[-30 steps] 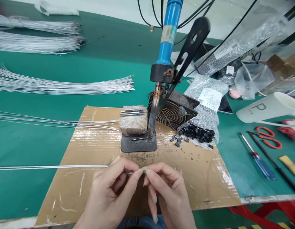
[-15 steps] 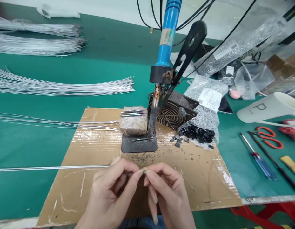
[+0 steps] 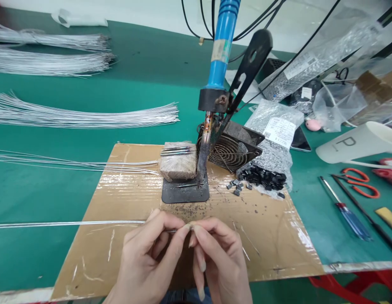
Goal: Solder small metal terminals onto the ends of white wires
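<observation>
White wires point(image 3: 97, 222) run in from the left edge, and my left hand point(image 3: 151, 253) is closed around them near their right end. Thumb and index finger of my right hand point(image 3: 217, 253) pinch the end of the wires, with the fingertips of both hands almost touching. What exactly lies between the right fingertips is mostly hidden. Both hands are above the cardboard sheet point(image 3: 120, 253). Beyond them stands a soldering iron point(image 3: 219, 67) with a blue handle, its tip pointing down to a dark metal plate point(image 3: 173, 195).
A wrapped block point(image 3: 178, 166) carries several short dark-ended pieces. Behind the iron sits a fan point(image 3: 230, 147). Small black parts point(image 3: 262, 177) spill from a bubble bag. At right lie a screwdriver point(image 3: 350, 219), orange-handled scissors point(image 3: 362, 189) and a white cup point(image 3: 350, 145). Wire bundles point(image 3: 88, 116) lie left.
My right hand has shifted slightly left and turned a little, uncovering a thin wire piece on the cardboard. The left hand keeps its hold; the view has moved very slightly.
</observation>
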`<state>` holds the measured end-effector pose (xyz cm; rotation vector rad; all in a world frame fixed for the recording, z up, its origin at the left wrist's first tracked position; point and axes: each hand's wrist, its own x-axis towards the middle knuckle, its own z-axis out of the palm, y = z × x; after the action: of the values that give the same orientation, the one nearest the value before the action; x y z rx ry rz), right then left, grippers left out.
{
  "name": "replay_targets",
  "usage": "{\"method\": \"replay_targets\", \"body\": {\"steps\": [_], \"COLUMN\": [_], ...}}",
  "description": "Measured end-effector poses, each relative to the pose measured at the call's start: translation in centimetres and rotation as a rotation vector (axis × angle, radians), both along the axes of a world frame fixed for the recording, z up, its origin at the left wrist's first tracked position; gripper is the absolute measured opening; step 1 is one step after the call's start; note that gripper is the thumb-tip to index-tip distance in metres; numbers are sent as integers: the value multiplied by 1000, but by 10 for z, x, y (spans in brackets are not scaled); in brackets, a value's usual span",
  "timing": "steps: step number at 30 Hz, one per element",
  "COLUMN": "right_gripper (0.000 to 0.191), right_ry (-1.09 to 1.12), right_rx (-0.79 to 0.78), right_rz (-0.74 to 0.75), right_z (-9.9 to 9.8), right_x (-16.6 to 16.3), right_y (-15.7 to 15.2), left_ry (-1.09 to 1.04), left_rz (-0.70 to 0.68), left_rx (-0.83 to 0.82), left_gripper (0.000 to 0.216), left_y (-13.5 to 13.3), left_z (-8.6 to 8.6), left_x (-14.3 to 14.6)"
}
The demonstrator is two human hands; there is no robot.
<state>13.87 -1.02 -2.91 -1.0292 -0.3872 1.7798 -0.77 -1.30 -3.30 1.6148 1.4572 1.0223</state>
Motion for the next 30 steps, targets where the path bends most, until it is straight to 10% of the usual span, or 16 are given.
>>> {"method": "replay_targets", "body": {"steps": [30], "right_gripper": [26], "right_ry": [-199], "right_rx": [68], "right_rz": [-42], "right_z": [0], "right_x": [-3], "right_y": [1], "left_ry": [-150], "left_rz": [175], "left_rx": [-148], "left_gripper": [17], "left_y": [0], "left_z": [7], "left_x": [9]}}
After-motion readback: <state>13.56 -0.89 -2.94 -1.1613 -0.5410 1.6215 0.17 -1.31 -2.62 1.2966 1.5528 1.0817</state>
